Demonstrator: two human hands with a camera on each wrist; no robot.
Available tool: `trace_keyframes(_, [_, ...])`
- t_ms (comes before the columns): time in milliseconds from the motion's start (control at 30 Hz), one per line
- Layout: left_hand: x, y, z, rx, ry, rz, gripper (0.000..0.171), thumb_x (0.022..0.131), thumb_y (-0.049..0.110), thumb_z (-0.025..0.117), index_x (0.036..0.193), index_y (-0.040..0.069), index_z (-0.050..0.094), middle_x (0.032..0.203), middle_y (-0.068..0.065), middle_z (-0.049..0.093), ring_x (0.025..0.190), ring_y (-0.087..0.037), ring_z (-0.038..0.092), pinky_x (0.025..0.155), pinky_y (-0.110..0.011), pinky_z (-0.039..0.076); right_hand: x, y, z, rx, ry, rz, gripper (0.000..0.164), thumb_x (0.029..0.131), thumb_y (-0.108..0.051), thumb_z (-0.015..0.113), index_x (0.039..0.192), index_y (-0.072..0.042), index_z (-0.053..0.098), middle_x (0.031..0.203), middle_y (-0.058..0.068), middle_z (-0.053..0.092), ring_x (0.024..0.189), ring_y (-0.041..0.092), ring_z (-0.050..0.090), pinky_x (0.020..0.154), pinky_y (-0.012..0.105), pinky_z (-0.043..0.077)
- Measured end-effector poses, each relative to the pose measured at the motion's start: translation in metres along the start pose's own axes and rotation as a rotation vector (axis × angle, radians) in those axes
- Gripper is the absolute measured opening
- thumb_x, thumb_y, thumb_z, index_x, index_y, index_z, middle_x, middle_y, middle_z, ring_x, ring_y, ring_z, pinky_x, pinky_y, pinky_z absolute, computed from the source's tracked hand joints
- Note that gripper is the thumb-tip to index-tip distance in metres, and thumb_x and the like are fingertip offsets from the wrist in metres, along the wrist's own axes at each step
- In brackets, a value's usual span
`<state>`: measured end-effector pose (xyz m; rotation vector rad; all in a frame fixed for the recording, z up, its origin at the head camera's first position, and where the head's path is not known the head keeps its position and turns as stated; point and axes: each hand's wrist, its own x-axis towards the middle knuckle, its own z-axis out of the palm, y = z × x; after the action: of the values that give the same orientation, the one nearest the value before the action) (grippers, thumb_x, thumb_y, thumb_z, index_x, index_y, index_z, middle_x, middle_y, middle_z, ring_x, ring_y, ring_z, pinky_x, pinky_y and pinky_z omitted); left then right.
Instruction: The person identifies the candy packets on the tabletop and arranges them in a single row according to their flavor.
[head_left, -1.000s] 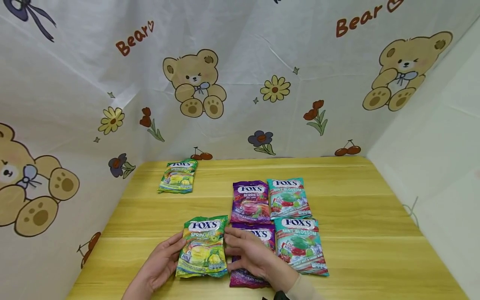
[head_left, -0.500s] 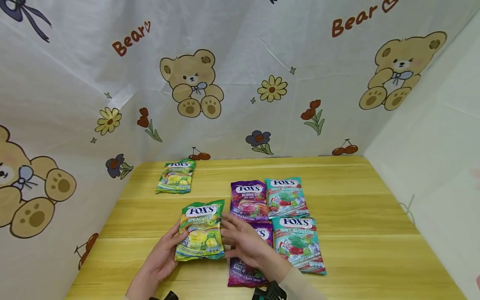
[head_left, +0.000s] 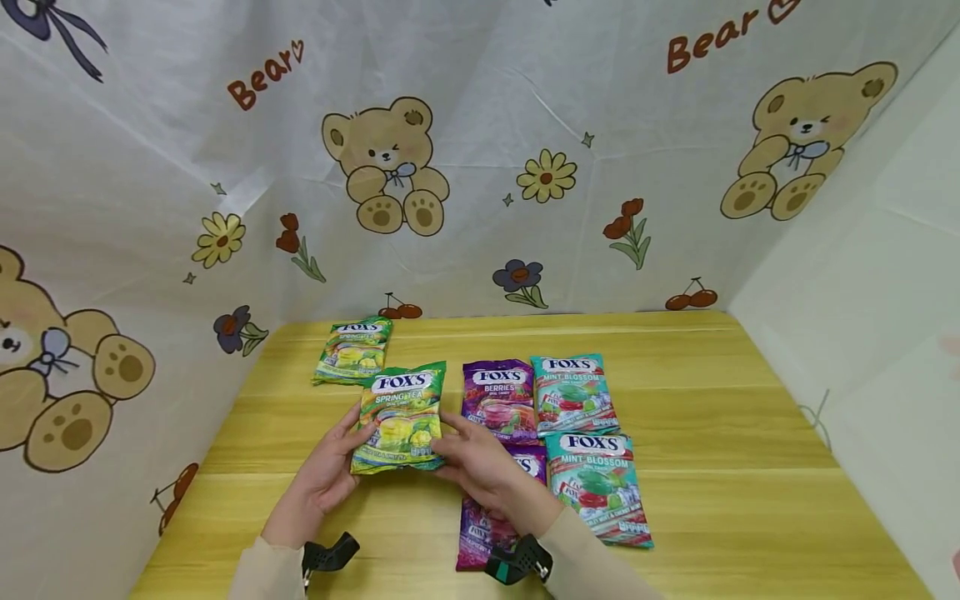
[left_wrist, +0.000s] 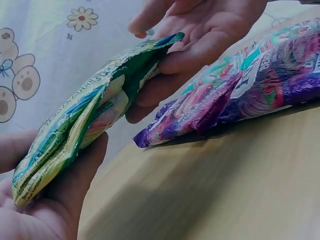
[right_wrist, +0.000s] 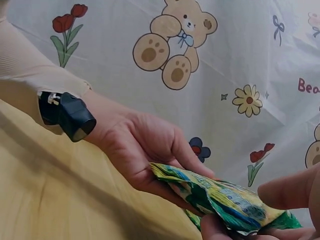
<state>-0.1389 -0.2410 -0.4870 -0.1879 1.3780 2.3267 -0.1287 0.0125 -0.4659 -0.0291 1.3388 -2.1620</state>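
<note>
A green and yellow Spring Tea candy bag is held up off the table between both hands. My left hand grips its left edge, thumb on the front and fingers behind, as the left wrist view of the candy bag shows. On the opposite edge, my right hand pinches the bag, its thumb over the front. In the right wrist view the bag tilts between the two hands. A second Spring Tea bag lies behind it, at the table's back left.
Two purple Berries bags and two teal Mint Blossom bags lie in a two-by-two block right of centre. My right forearm crosses over the nearer purple bag. A bear-print cloth rises behind the wooden table.
Both hands have lifted the Spring Tea bag and carried it away from me, toward the back of the table. The right hand's fingers have closed further onto its edge. The other bags stay put.
</note>
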Motion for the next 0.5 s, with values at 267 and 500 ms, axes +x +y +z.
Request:
trace_keyframes(267, [0.020, 0.015, 0.000, -0.003, -0.040, 0.024, 0.070, 0.111, 0.017, 0.046, 0.168, 0.028, 0.006, 0.138, 0.007, 0.060, 0.123, -0.015, 0.066, 0.103, -0.039, 0.057, 0.020, -0.006, 0.004, 0.001, 0.050, -0.017, 0.055, 0.106, 0.001, 0.049, 0.158, 0.002, 0.033, 0.147, 0.026, 0.055, 0.133, 0.038, 0.058, 0.109, 0.049, 0.051])
trace_keyframes(500, [0.037, 0.029, 0.001, 0.039, -0.003, 0.009, 0.079, 0.110, 0.022, 0.050, 0.167, 0.029, -0.004, 0.167, -0.007, 0.029, 0.118, -0.010, 0.067, 0.100, -0.034, 0.058, 0.038, -0.013, -0.001, 0.022, 0.069, -0.032, 0.053, 0.106, 0.002, 0.047, 0.157, 0.005, 0.033, 0.150, 0.027, 0.052, 0.137, 0.037, 0.054, 0.114, 0.051, 0.047])
